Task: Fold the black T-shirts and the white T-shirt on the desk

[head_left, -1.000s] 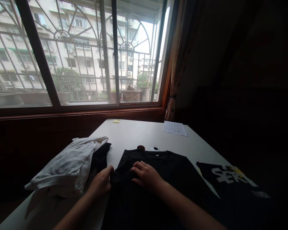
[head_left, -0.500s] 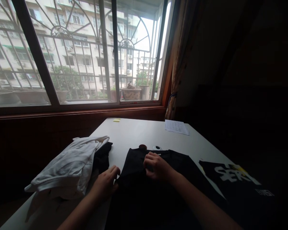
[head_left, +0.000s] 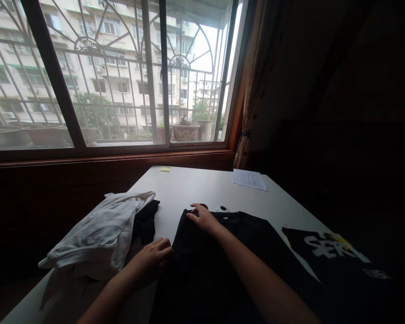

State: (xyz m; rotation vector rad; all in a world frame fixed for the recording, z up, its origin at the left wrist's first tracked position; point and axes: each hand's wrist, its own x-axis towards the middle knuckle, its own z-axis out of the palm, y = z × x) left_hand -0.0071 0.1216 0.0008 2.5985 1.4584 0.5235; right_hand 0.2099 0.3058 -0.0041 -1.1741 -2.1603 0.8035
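Note:
A black T-shirt (head_left: pixel 249 265) lies spread on the white table, its collar at the far end with a small label there. My left hand (head_left: pixel 155 255) is closed at the shirt's left edge, the fingertips curled down on the cloth and partly hidden. Farther up, my right hand (head_left: pixel 204 218) rests on the left shoulder area by the collar, palm down, with its fingers apart. Just past the collar sit a round brown object (head_left: pixel 204 206) and a white round object with a dark centre (head_left: pixel 222 209); their kinds do not show.
Left of the shirt, a heap of white and black clothes (head_left: pixel 101 229) covers part of the table (head_left: pixel 175 184). A dark printed garment (head_left: pixel 334 256) lies at the right. Papers (head_left: pixel 249 179) and yellow sticky notes (head_left: pixel 165 169) lie near the far edge, below a barred window (head_left: pixel 121 81).
My right hand has moved left and away from me, from the collar's middle to the left shoulder, and its fingers have spread. My left hand has barely shifted at the shirt's edge.

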